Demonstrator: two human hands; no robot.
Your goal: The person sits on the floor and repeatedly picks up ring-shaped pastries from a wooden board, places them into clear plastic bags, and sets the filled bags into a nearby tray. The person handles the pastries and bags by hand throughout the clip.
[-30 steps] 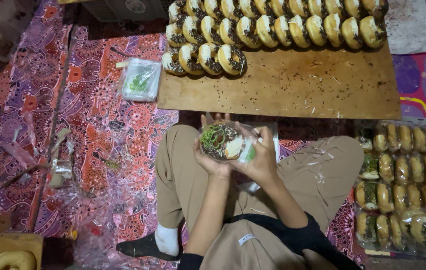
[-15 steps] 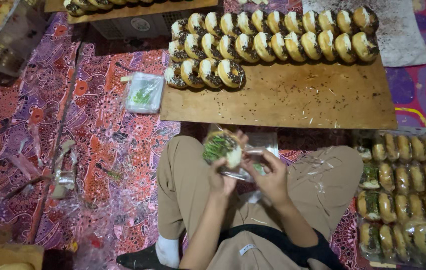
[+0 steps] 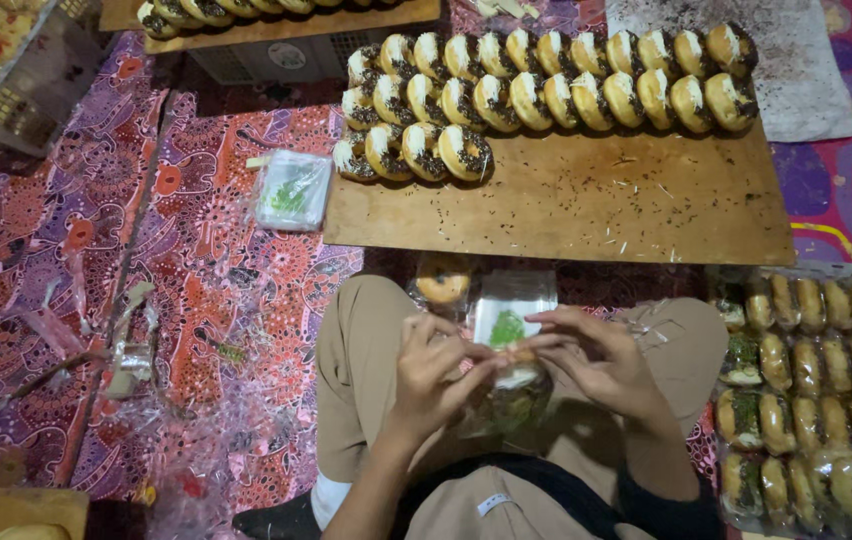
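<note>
Head view: both hands meet over the lap, pinching a clear plastic bag [image 3: 511, 385] with a green-topped doughnut inside — the left hand [image 3: 433, 370] grips its left edge, the right hand [image 3: 596, 355] its top flap. The bag hangs between them, equally near both. Rows of doughnuts [image 3: 546, 90] sit ahead on the wooden board [image 3: 586, 205].

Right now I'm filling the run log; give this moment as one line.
left hand: holds wrapped doughnut | right hand: pinches clear wrapper | over lap | wooden board: doughnut rows
</note>
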